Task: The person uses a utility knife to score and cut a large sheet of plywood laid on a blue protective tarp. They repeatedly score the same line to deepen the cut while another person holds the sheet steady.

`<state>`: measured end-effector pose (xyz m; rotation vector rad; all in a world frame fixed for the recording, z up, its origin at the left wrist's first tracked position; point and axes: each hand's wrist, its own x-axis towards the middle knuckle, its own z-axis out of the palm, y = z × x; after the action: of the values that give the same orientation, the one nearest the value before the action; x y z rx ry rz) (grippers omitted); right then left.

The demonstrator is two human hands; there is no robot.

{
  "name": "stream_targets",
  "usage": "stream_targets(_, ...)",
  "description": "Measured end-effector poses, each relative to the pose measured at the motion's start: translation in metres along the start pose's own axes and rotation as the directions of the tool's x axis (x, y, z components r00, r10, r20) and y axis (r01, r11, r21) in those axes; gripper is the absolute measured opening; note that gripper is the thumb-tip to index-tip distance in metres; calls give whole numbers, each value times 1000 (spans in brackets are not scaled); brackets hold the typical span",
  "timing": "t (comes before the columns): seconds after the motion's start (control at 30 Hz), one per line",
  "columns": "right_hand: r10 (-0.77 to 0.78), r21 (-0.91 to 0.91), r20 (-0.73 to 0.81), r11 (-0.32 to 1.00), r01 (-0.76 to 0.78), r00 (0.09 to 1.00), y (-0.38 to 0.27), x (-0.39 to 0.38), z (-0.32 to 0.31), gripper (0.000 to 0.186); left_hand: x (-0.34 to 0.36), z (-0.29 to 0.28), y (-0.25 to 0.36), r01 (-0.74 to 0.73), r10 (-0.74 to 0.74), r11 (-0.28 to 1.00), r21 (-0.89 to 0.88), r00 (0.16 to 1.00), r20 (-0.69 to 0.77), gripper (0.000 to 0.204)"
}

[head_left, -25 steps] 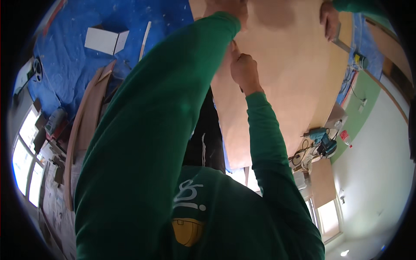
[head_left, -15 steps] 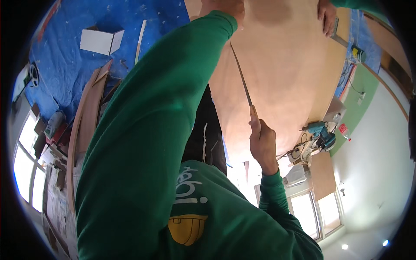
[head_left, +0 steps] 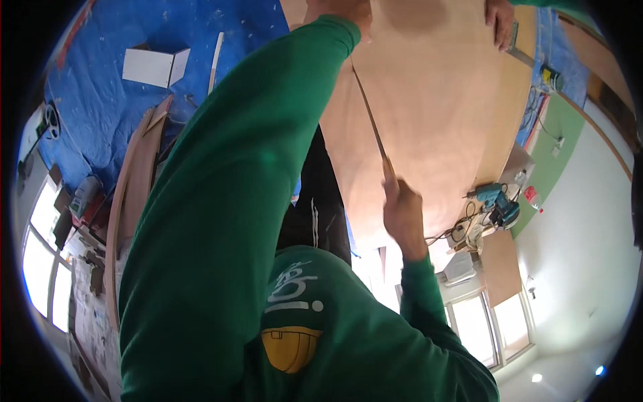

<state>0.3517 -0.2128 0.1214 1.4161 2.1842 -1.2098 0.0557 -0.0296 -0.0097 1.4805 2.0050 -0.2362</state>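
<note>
A handsaw [head_left: 370,115] with a thin blade, seen nearly edge-on, slants over a large light-brown plywood sheet [head_left: 429,120]. My right hand [head_left: 404,213] is wrapped round its wooden handle. The far end of the blade comes close to my left cuff. My left arm reaches across to the top of the view, where my left hand [head_left: 340,9] rests at the sheet's left side. Most of its fingers are cut off by the view's edge. Another person's hand [head_left: 501,25] lies at the sheet's far right, by a narrow metal-looking strip [head_left: 521,55].
A blue tarp [head_left: 87,100] covers the floor at left, with a white box-like piece [head_left: 149,67] and a pale strip [head_left: 216,61]. Long curved boards [head_left: 127,194] lean beyond my left arm. A teal power drill [head_left: 489,194], cables and a bottle [head_left: 533,198] are at right.
My right hand and the saw have shifted slightly up and left, away from my body. My left hand stays at the top edge. The other person's hand has hardly moved.
</note>
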Motion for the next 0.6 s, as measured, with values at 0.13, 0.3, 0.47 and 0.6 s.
stream_targets(0.13, -175, -179, -51, 970, 163, 983, 18, 44, 30, 47, -19, -25, -7, 75, -74, 997, -32, 997, 10, 124)
stream_targets(0.3, 163, -66, -65, 984, -167, 984, 14, 194, 56, 35, -1, -28, 20, 14, -10, 999, -48, 996, 88, 128)
stream_targets(0.47, 13, -154, -81, 988, -26, 997, 16, 91, 38, 45, -2, -18, 8, 6, -5, 999, -31, 999, 52, 128)
stream_targets(0.6, 399, 163, 121, 895, -414, 909, -20, -17, -13, 27, -5, -11, 2, 34, -33, 999, -31, 999, 23, 128)
